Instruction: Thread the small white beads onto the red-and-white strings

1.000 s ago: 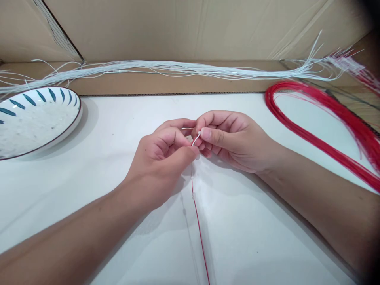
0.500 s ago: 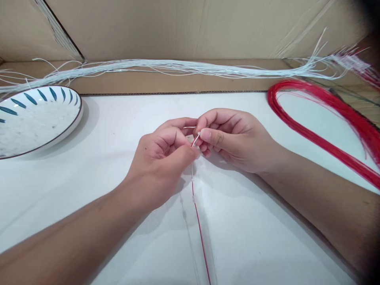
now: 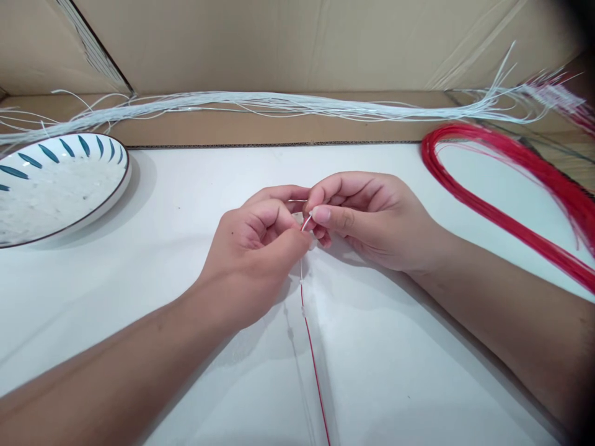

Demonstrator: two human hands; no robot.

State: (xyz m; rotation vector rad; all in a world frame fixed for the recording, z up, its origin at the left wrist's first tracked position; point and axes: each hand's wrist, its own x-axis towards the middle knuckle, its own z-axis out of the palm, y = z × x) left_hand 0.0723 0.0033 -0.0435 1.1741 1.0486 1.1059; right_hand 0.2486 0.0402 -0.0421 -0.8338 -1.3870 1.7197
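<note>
Both hands meet over the white tabletop, fingertips almost touching. My left hand is closed, its thumb and forefinger pinching a thin cord that is red below and white nearer the fingers. Small clear pieces sit on the cord just under that hand, and its red length runs down toward the bottom edge. My right hand is also closed; its thumb and forefinger pinch the white end of the cord, where a tiny pale piece shows at the thumb tip. The fingers partly hide what lies between the hands.
At the left stands a white plate with blue leaf marks, holding small clear pieces. A looped bundle of red cords lies at the right. Along the back, a bundle of white cords stretches over cardboard.
The tips of both hands have shifted very slightly, and the red strand between them shows less beside the white one. Both pinches hold; the rest looks the same.
</note>
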